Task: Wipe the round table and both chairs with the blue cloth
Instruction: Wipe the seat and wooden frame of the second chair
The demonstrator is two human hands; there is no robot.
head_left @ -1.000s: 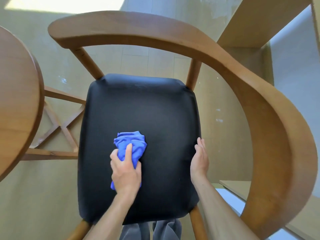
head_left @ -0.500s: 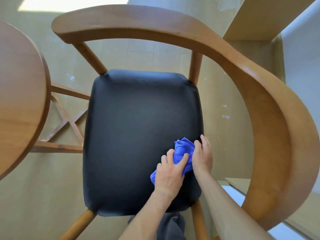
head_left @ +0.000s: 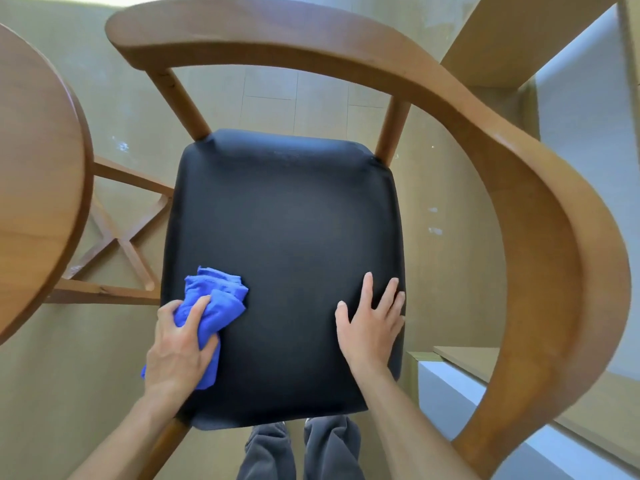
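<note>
Looking down on a wooden armchair with a black padded seat, standing just right of the round wooden desk. On the seat's near right: right hand flat, fingers spread, holding nothing. At the near left edge: left hand curled round the bunched blue cloth, pressed to the seat.

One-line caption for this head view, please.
Left hand grips blue cloth on the black seat; right hand rests flat beside it.
</note>
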